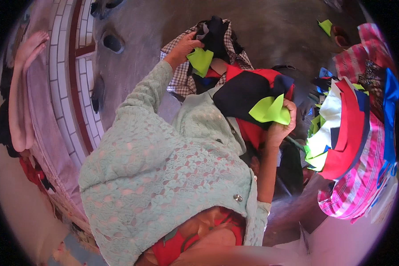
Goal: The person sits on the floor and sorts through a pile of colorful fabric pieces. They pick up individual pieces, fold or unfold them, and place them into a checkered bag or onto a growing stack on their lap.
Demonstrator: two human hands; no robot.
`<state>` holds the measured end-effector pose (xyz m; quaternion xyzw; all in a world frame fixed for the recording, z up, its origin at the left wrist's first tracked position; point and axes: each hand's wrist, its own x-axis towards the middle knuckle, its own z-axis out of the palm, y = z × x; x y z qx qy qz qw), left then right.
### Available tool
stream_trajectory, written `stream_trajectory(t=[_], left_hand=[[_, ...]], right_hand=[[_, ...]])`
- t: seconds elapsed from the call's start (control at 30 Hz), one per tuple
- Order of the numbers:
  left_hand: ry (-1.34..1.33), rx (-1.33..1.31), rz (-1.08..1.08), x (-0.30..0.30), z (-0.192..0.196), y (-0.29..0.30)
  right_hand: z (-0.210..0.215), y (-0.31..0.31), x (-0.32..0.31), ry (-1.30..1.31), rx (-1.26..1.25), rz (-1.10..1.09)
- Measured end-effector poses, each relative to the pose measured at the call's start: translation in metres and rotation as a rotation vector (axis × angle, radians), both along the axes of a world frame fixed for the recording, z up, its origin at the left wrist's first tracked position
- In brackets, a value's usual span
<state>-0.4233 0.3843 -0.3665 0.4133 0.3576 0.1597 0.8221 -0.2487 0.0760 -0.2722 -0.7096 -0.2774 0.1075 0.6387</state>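
Note:
My right hand is closed on a folded lime-green fabric piece, over a black fabric piece and red fabric on my lap. Further away, my left hand has its fingers closed on cloth at a black-and-white checked cloth. Another lime-green fabric piece hangs just below that hand. Black fabric lies bunched within the checked cloth, beside my left fingertips. Exactly which layer those fingers grip is hard to make out.
To my right stands a pile of layered white, red and lime-green fabric pieces on a pink plaid cloth. A blue strip hangs beside it. Dark shoes lie on the floor at left. Another person's bare arm rests at far left.

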Motion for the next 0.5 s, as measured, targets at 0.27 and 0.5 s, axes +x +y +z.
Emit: stream_trajectory(t=[0.27, 0.5], left_hand=[[-0.175, -0.035, -0.09, 0.041, 0.045, -0.036], [-0.181, 0.181, -0.153, 0.053, 0.09, -0.088]], right_hand=[[0.01, -0.065, 0.022, 0.653, 0.467, -0.326], [0.049, -0.094, 0.025, 1.011, 0.85, -0.102]])
